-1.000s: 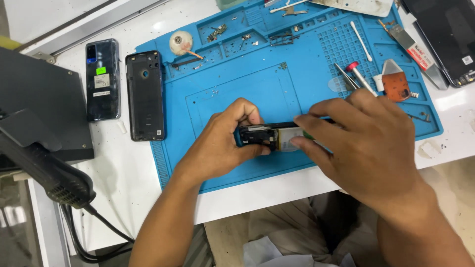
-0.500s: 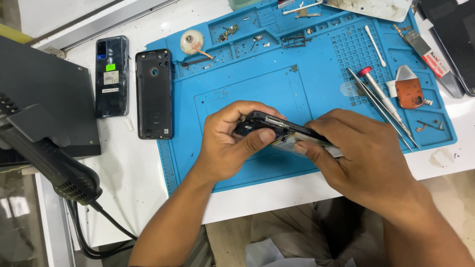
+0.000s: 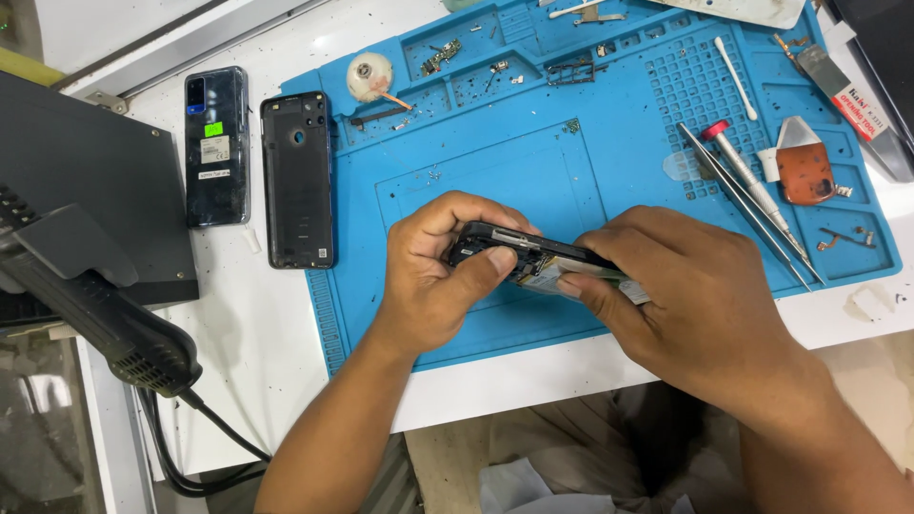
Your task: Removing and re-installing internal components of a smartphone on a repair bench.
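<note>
I see opened phone [image 3: 519, 252] held edge-up over blue repair mat [image 3: 476, 171], near mat's front edge. My left hand [image 3: 443, 271] clamped round phone's left end, thumb pressing on side. My right hand [image 3: 690, 305] gripping right end, fingertips along its lower edge. Black back cover [image 3: 298, 179] lying flat at mat's left border, second phone [image 3: 216, 145] just beside it on white worktop [image 3: 257, 324]. Tweezers [image 3: 747, 205] and red-capped screwdriver [image 3: 747, 181] resting on mat, right of hands. Black hot-air handle [image 3: 95, 309] at far left.
</note>
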